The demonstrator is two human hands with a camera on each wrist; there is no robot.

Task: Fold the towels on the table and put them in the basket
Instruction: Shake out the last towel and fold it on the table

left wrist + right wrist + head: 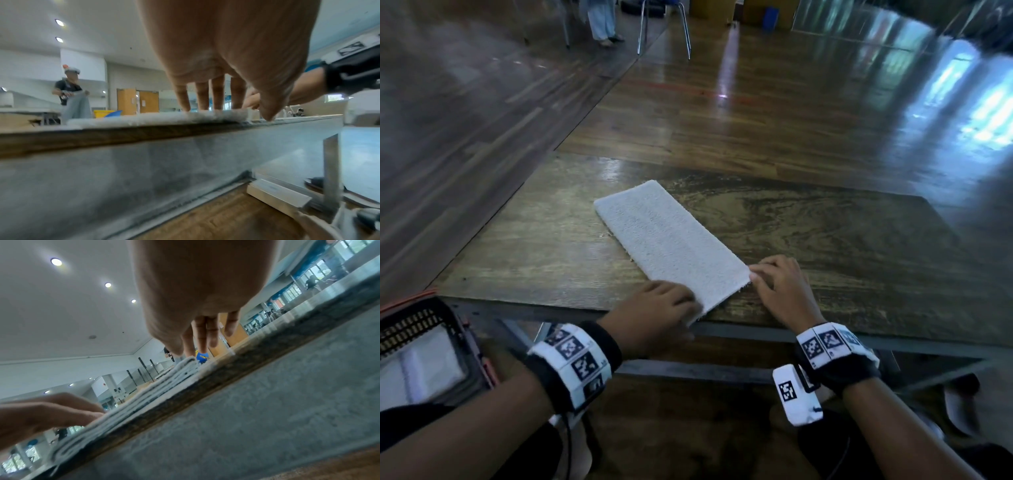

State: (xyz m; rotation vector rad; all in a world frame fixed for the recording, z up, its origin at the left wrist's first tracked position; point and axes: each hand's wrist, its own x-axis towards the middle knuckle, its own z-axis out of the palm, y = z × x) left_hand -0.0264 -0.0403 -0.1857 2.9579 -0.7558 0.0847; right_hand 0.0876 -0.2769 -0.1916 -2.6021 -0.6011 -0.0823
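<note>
A white towel (667,240), folded into a long narrow strip, lies slantwise on the wooden table (842,240), its near end at the front edge. My left hand (664,308) covers the near left corner; in the left wrist view its fingers (216,100) press straight down on the towel (144,118) while the thumb touches the table beside it. My right hand (774,284) is at the near right corner, where thumb and forefinger (183,350) pinch the layered edge of the towel (133,402). The dark basket (424,318) stands low at my left.
Folded white towels (421,370) lie inside the basket. The table has a grey metal frame (144,178) under its front edge. Beyond the table are a chair (664,27) and a standing person (602,20); another person (72,94) holds cloth farther off.
</note>
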